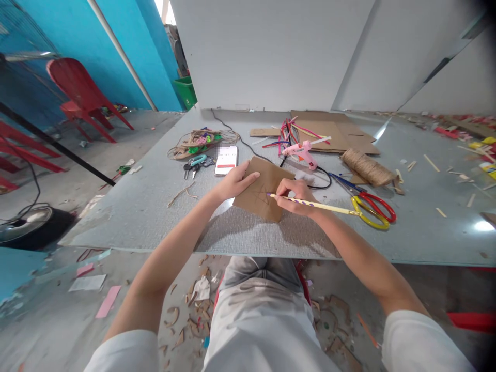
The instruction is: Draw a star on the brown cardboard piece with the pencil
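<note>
1. Two hands work on one cardboard piece (260,192): the right hand (295,197) has its grip clenched around a yellow pencil (310,205), tip on the cardboard where pencil lines cross.
2. The left hand (234,182) lies flat, fingers extended, pressing the cardboard's left edge; its grip is released, holding nothing.
3. The cardboard lies on the grey counter (155,206), near its front edge.
4. Just right of the pencil's end lie scissors (372,209) with red and yellow handles.
5. Behind the cardboard sit a pink glue gun (304,152), a twine roll (366,168), a phone (226,159) and keys (197,164).
</note>
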A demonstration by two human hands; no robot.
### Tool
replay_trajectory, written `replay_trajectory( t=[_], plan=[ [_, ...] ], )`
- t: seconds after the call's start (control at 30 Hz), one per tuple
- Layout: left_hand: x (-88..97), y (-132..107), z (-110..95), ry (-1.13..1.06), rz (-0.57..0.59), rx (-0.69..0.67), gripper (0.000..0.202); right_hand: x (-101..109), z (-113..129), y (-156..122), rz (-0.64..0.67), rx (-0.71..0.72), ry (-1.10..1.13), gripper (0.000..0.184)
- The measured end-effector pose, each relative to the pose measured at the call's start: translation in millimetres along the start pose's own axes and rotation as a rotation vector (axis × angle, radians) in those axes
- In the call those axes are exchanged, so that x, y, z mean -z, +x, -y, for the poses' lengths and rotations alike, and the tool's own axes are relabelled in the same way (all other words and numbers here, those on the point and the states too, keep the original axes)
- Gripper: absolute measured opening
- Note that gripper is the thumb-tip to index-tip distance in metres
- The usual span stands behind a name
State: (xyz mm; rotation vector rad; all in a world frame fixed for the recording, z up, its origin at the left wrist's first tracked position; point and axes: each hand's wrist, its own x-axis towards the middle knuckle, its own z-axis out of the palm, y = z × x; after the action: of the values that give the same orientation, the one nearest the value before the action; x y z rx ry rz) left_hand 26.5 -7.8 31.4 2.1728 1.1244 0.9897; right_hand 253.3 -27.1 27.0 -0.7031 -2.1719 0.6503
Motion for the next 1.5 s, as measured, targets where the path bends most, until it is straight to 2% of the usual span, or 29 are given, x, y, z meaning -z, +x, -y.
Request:
replay_trajectory(
  t=[0.13,0.4,0.6,0.67,0.77,0.83,0.87,0.97,1.03,1.1,1.2,1.27,1.33,1.37,1.4,1.5],
  plan=[
    [-0.2,0.0,0.8,-0.007,0.01,0.006,0.033,2.8,3.8,1.4,0.101,-0.053,-0.018,0.018],
    [0.5,-0.9,-2.0,0.029,0.024,0.032,0.036,4.4,4.3,1.0,0.134,-0.063,-0.035,0.018],
    [-0.1,0.9,0.0,0.149,0.053,0.041,0.038,3.2,3.2,0.0,0.163,-0.047,-0.005,0.019],
    [0.1,9.3,6.2,0.215,0.093,0.041,0.039,5.6,2.1,3.5,0.091,-0.076,0.114,0.022],
    [-1.0,31.9,17.9,0.314,0.217,0.005,0.036,14.7,-0.8,12.0,-0.082,-0.147,0.367,0.028],
    [-4.5,49.4,24.9,0.369,0.3,-0.05,0.034,23.7,-2.7,16.2,-0.171,-0.195,0.468,0.022],
    [-7.1,57.6,27.7,0.395,0.326,-0.082,0.034,28.4,-3.3,17.1,-0.208,-0.219,0.483,0.02],
    [-16.5,75.6,33.8,0.47,0.349,-0.187,0.035,40.4,-3.8,14.1,-0.215,-0.284,0.412,0.05],
    [-20.6,79.6,35.7,0.513,0.319,-0.235,0.038,46.8,-3.7,9.5,-0.244,-0.278,0.382,0.048],
    [-20.9,74.7,34.8,0.55,0.291,-0.255,0.037,53.4,-4.7,4.8,-0.277,-0.253,0.438,0.036],
    [-15.0,48.7,26.1,0.582,0.296,-0.319,0.028,63.2,-10.4,-2.6,-0.17,-0.295,0.673,0.044],
    [-10.2,22.6,17.0,0.616,0.279,-0.559,0.025,66.4,-16.6,-8.5,-0.138,-0.332,0.744,0.039],
    [-6.8,-3.7,9.1,0.577,0.273,-0.661,0.023,64.5,-22.3,-13.9,-0.17,-0.378,0.689,0.016],
    [-5.8,-14.9,6.7,0.531,0.303,-0.663,0.024,61.8,-24.0,-15.5,-0.19,-0.412,0.627,0.017],
    [-5.1,-24.2,5.4,0.49,0.315,-0.636,0.029,58.3,-24.5,-15.8,-0.193,-0.456,0.559,0.027],
    [-3.7,-39.4,7.7,0.455,0.373,-0.584,0.043,47.0,-18.9,-8.5,-0.08,-0.604,0.426,0.038]
  ],
)
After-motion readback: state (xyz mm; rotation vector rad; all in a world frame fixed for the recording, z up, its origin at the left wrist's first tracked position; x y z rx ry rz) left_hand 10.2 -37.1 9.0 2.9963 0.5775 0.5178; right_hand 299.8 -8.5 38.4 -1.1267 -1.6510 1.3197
